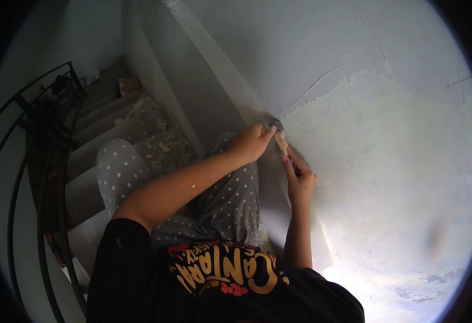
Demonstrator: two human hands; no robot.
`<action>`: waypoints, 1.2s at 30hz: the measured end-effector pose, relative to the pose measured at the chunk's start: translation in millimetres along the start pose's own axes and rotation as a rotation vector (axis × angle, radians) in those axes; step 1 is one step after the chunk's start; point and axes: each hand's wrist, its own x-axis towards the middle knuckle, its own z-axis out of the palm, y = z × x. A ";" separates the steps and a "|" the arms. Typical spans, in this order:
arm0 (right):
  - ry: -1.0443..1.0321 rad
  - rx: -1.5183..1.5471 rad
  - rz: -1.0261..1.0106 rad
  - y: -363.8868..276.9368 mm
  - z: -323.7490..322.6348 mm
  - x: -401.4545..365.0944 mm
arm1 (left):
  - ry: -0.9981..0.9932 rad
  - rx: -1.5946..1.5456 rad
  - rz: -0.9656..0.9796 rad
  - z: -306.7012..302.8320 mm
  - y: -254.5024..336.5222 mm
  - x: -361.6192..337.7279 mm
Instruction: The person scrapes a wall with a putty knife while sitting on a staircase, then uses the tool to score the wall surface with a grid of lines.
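A scraper (281,142) with a dark blade end and a worn, pale-crusted middle is held against the wall. My right hand (301,182) is closed around its lower handle. Near the blade, my left hand (251,143) pinches the tool between thumb and fingers. The blade end meets the ragged edge of the grey paint, beside the ledge along the wall. To the right of my hands spreads a paler, stripped patch of wall (370,145). My fingers partly cover the scraper.
Paint flakes (163,145) litter the stairs (93,132) to the left, past my knees. A black metal railing (18,107) borders the stairs. A brown box (129,85) lies farther along the steps. Cracks (322,81) run through the grey paint above.
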 end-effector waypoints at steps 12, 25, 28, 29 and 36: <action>0.094 -0.047 -0.126 17.8 26.5 3.1 | 0.059 -0.197 0.030 36.1 -25.2 22.8; 0.104 0.026 -0.101 9.1 29.3 12.9 | 0.187 -0.223 0.066 28.5 -16.0 22.9; 0.094 0.024 -0.056 -3.0 11.9 3.0 | 0.196 -0.284 0.097 31.3 -6.5 12.5; 0.105 -0.002 -0.085 -3.1 6.0 -1.3 | 0.210 -0.313 0.119 34.3 -2.6 6.3; 0.081 -0.041 0.035 -5.0 -4.6 2.2 | 0.038 -0.589 -0.005 47.7 11.1 -2.8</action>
